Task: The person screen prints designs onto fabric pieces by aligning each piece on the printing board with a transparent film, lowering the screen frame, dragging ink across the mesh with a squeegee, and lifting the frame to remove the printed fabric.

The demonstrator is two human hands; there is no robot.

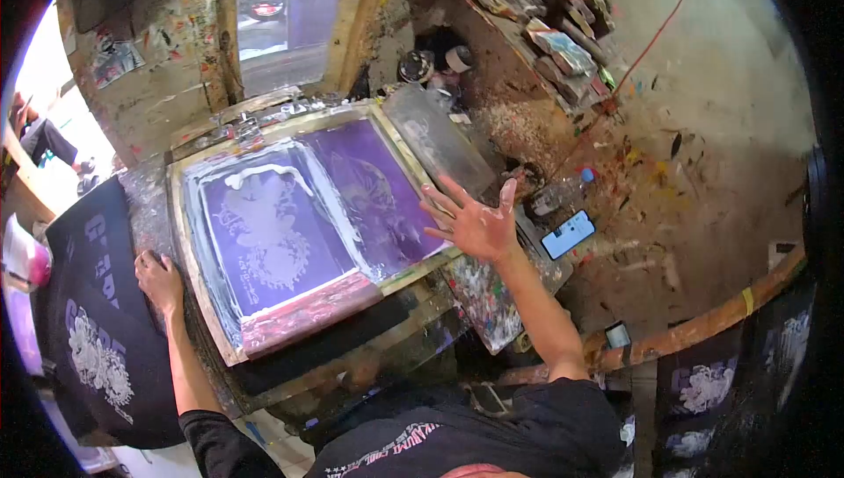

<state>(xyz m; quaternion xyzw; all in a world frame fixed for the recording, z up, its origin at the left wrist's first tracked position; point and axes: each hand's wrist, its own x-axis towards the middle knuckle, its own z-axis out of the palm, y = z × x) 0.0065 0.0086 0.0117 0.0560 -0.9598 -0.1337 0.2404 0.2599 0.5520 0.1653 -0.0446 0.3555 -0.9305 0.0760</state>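
Note:
A wooden-framed printing screen [413, 201] with purple mesh lies in front of me, with a pale design and white ink along the borders of its left half. Across its near edge rests a wide, pink-stained bar [308, 313] that looks like a squeegee. My right hand [479, 225] is raised over the screen's right side, palm up, fingers spread, holding nothing. My left hand [160, 283] is beside the screen's left edge with its fingers curled at the border of a black printed cloth [83, 258]. What lies under those fingers is hidden.
A phone [568, 235] with a lit display and a plastic bottle [558, 195] with a blue cap are at the right. Scrap boards [563, 47] are piled at the back right. Black printed cloths [703, 386] hang at the lower right, by a curved wooden rail [677, 337].

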